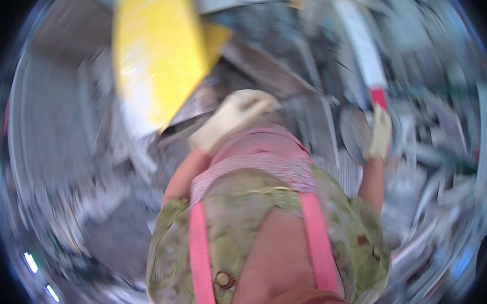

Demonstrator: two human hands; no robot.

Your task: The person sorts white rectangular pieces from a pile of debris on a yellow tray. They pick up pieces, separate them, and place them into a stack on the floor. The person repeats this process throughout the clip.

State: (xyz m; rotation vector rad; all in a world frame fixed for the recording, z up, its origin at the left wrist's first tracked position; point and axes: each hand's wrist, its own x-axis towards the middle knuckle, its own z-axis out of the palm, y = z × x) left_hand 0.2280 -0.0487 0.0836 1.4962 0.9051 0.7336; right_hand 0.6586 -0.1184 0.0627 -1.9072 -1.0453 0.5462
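The picture is smeared by motion. My left hand (234,118), in a cream glove, is held in front of my waist with its fingers curled in; what they hold, if anything, cannot be made out. Over at the right, my gloved right hand (381,134) is closed around the red lower end of a long white strip (362,45). That strip slants up and away toward the top of the view. A large glossy yellow sheet (158,48), pale at its lower tip, stands just beyond and left of my left hand.
Blurred piles of grey and whitish flat pieces (306,117) lie around me on several sides. A tall grey ribbed stack (53,109) is at the left, with a brown panel (71,27) above it. A round greyish thing (354,133) sits beside my right hand.
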